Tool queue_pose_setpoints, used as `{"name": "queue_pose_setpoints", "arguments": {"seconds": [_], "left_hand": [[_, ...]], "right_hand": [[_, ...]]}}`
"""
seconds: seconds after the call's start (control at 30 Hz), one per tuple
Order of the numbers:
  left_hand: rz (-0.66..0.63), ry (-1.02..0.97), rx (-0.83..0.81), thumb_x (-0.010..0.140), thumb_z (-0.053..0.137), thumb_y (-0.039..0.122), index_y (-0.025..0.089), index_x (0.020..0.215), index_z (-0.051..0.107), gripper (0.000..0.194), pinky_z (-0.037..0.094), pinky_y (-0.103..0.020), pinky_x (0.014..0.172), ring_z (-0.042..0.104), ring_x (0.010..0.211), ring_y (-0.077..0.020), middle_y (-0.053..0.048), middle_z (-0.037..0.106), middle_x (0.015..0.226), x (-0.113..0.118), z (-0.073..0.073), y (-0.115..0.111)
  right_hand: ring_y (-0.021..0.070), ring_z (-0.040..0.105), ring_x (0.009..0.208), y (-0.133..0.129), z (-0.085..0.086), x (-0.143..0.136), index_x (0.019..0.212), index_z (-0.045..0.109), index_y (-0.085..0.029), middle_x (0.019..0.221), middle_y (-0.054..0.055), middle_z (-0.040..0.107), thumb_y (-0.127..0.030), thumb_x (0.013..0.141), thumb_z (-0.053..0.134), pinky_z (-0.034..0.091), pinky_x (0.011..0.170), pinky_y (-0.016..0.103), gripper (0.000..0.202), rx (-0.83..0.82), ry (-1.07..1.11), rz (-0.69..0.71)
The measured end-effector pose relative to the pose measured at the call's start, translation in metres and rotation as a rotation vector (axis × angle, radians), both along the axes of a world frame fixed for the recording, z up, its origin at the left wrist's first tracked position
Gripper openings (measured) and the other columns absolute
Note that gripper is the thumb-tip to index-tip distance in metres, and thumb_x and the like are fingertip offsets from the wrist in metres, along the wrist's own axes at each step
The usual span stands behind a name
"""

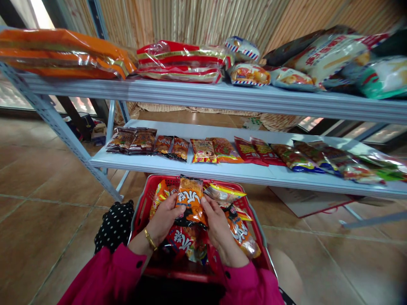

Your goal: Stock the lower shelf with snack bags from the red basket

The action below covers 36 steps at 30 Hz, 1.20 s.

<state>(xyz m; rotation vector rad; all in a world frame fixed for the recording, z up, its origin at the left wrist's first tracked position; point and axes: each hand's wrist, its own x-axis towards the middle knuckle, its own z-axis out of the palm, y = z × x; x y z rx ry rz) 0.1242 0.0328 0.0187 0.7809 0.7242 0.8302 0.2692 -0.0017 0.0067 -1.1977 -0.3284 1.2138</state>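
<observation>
Between my two hands is an orange and black snack bag (190,199), held over the basket with its printed face up. My left hand (165,216) grips its left edge, thumb on top. On the opposite edge, my right hand (216,218) is closed with its fingers partly out of sight beneath. Below sits a red shopping basket (143,212) holding several more snack bags. Among them are a red bag (182,242) under my hands, an orange bag (243,235) at the right, and a yellow-edged clear bag (224,192) near the far rim.
Just beyond the basket runs a low white shelf (178,167) with several snack packets in a row, including brown packets (143,140) and red packets (251,150). An upper shelf (190,91) carries larger bags. A shelf post (73,144) stands at the left.
</observation>
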Motion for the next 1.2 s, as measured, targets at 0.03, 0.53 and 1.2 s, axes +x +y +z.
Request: {"name": "queue_pose_setpoints", "arguments": {"seconds": [0.03, 0.53, 1.2], "left_hand": [[-0.010, 0.003, 0.000, 0.072, 0.069, 0.018, 0.017, 0.122, 0.057, 0.051, 0.047, -0.036, 0.094, 0.061, 0.110, -0.0246, -0.011, 0.067, 0.119, -0.001, 0.000, -0.001], [-0.042, 0.131, 0.012, 0.063, 0.080, 0.028, 0.015, 0.112, 0.061, 0.055, 0.046, -0.038, 0.094, 0.063, 0.107, -0.0258, -0.012, 0.068, 0.113, -0.006, 0.015, 0.002], [0.065, 0.084, -0.072, 0.061, 0.081, 0.039, 0.014, 0.088, 0.065, 0.040, 0.052, -0.031, 0.069, 0.067, 0.068, -0.0189, -0.005, 0.072, 0.077, 0.004, 0.008, 0.020]], "right_hand": [[0.0254, 0.071, 0.083, 0.000, 0.002, -0.001, 0.098, 0.066, -0.021, 0.087, 0.005, 0.076, -0.044, 0.064, 0.079, 0.056, 0.073, 0.037, 0.044, -0.004, 0.025, 0.022], [0.0256, 0.071, 0.082, -0.007, 0.006, -0.008, 0.097, 0.068, -0.019, 0.085, 0.005, 0.076, -0.034, 0.058, 0.084, 0.056, 0.077, 0.039, 0.045, 0.095, 0.134, 0.112], [0.0232, 0.070, 0.082, 0.003, 0.010, 0.000, 0.085, 0.066, -0.019, 0.084, 0.004, 0.075, -0.039, 0.061, 0.082, 0.053, 0.075, 0.034, 0.035, 0.033, 0.109, 0.182]]}}
